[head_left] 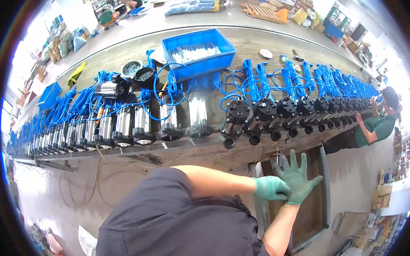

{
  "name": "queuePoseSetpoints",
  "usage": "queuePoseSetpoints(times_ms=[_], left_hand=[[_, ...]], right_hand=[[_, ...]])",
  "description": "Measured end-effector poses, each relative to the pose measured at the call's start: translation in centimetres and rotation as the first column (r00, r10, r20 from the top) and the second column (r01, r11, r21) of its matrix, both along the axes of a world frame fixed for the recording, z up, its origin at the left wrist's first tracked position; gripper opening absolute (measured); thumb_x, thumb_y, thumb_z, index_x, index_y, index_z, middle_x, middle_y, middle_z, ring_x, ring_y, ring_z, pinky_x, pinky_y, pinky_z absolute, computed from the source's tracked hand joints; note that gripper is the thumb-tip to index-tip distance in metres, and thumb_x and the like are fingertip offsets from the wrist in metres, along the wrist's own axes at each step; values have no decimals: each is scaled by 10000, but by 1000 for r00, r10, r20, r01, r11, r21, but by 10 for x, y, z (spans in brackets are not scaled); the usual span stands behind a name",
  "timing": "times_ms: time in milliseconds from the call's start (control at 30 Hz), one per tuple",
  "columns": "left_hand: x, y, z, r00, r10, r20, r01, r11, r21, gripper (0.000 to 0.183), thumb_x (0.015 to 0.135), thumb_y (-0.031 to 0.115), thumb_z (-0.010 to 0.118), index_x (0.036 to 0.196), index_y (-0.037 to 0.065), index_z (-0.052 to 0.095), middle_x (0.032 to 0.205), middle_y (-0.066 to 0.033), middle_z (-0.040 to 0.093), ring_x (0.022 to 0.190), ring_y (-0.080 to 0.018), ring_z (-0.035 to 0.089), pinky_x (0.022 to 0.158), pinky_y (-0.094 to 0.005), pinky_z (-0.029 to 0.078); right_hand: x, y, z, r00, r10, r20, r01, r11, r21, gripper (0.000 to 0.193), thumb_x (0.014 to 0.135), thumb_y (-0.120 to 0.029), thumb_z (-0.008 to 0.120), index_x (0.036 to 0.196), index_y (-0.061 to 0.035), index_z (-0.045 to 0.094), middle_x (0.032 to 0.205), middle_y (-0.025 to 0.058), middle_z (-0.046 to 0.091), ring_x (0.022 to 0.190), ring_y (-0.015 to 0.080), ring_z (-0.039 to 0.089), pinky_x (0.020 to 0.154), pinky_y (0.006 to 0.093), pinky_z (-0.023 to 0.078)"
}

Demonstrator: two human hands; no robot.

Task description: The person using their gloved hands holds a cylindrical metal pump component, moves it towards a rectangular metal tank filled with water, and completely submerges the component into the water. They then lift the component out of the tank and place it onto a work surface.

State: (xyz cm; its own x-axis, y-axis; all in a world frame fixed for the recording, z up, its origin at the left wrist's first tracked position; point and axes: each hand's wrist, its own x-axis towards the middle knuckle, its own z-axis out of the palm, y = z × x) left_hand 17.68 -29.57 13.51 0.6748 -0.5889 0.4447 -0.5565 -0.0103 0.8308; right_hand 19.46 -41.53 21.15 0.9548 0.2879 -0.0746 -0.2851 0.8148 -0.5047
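Both of my hands wear green work gloves. My right hand (300,180) is raised with its fingers spread wide. Across my body reaches my left hand (270,188), its fingers pinched at the wrist edge of the right glove. Beyond them, a long row of pumps with black heads (237,113) and steel bodies lies along the bench, each with a bundle of blue cable (252,80). Farther left, more pumps stand with their steel cylinders (142,123) toward me. Neither hand touches a pump.
A blue crate (225,58) of clear plastic-looking pieces sits on the bench (113,52), near two bowls of small parts (144,75). Below my hands is a metal-framed cart (321,213). A co-worker in a green shirt (380,129) works at the right end. Thin hoses (97,178) hang under the bench.
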Motion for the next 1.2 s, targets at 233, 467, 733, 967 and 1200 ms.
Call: queuePoseSetpoints(times_ms=[233, 467, 733, 967, 1200], left_hand=[[22, 8, 2, 667, -405, -625, 271, 914, -303, 497, 1044, 411, 628, 1326, 2, 637, 1120, -30, 703, 1031, -107, 612, 920, -325, 528], [19, -4, 14, 493, -644, -585, 454, 764, -459, 388, 985, 291, 633, 1227, -11, 657, 1024, -70, 716, 914, -165, 702, 820, -279, 571], [14, -15, 58, 245, -711, -659, 774, 553, -309, 473, 1010, 367, 630, 1328, 18, 599, 1156, -109, 706, 1023, -173, 690, 906, -300, 574], [-17, -61, 52, 349, -789, -507, 721, 571, -393, 510, 1007, 344, 668, 1386, 16, 571, 1242, -109, 684, 1133, -169, 635, 971, -329, 540], [-22, -64, 80, 718, -420, -555, 411, 899, -149, 381, 1020, 244, 652, 1310, -1, 622, 1211, -70, 692, 1126, -148, 622, 1007, -338, 515]], right_hand=[[-33, -26, 31, 904, 196, 379, -268, 952, 145, 883, 1021, -774, 239, 1080, -36, 718, 824, 77, 579, 607, 225, 388, 702, 459, 364], [-57, -30, 5, 860, 277, 428, -382, 906, 182, 1036, 958, -856, 160, 1338, -39, 671, 1118, 182, 679, 715, 314, 525, 817, 580, 463], [-91, -22, 56, 868, 218, 446, -379, 871, 313, 1061, 914, -900, 201, 1624, -112, 237, 1410, 276, 562, 755, 404, 676, 651, 552, 561], [-108, -29, 84, 834, 108, 541, -355, 856, 376, 1036, 968, -830, 242, 1620, -27, 292, 1566, 272, 455, 1507, 432, 319, 1151, 717, 237], [-61, -62, 93, 673, -591, 444, 732, 446, -515, 257, 1054, -174, 536, 1240, -30, 641, 1092, 128, 721, 840, 217, 699, 795, 355, 578]])
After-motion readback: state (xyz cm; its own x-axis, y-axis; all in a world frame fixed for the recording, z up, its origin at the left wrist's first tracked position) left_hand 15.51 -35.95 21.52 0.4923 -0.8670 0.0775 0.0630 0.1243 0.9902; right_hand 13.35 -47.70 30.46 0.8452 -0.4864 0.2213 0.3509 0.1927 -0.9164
